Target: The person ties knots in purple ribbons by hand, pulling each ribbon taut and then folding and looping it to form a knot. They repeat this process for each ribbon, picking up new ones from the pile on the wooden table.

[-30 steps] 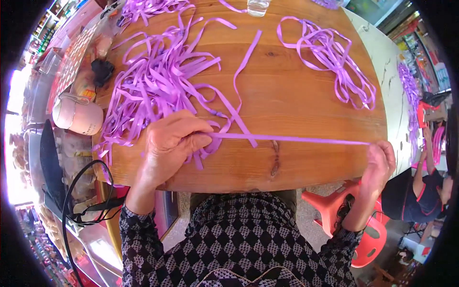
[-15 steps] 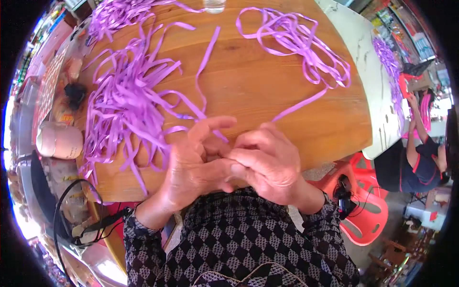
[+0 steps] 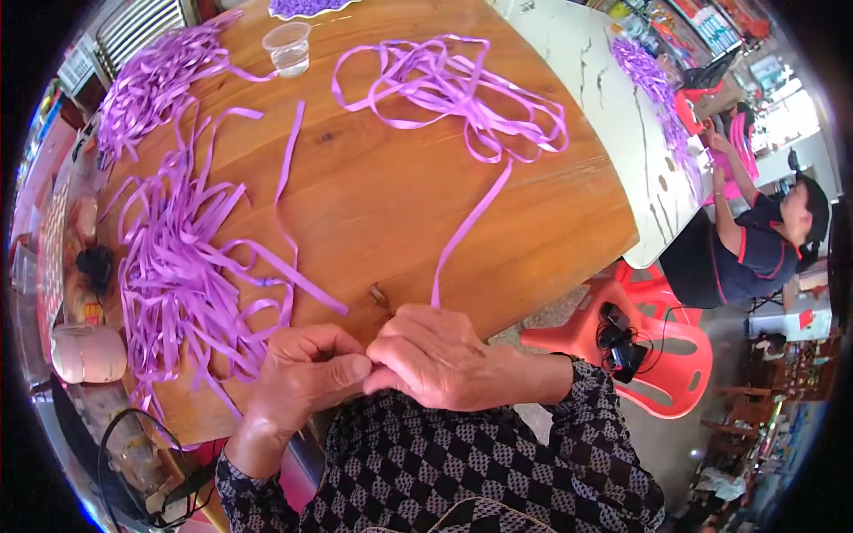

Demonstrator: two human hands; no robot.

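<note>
At the near table edge, my left hand (image 3: pixel 311 366) and my right hand (image 3: pixel 434 357) meet, their thumbs and fingertips pinched together. A purple ribbon (image 3: pixel 475 209) runs from a loosely looped ribbon bundle (image 3: pixel 444 93) down to my right hand and disappears behind its knuckles. That hand is closed on it, with the held part hidden. Whatever lies in my left hand's pinch is too small or covered to make out. To the left spreads a large tangled heap of purple ribbons (image 3: pixel 182 266), its nearest strands close to my left hand.
Beyond are another ribbon heap (image 3: pixel 147 84), a clear plastic cup (image 3: pixel 289 51) and a dish of purple bits (image 3: pixel 306 7). A red plastic chair (image 3: pixel 657 355) with black cords stands right. At the white table (image 3: pixel 604 115), a person (image 3: pixel 742 231) handles something red.
The whole view has shifted, so the table things appear farther left and lower. My left fingers, spread before, are now curled in a pinch against my right hand. More of the other person shows.
</note>
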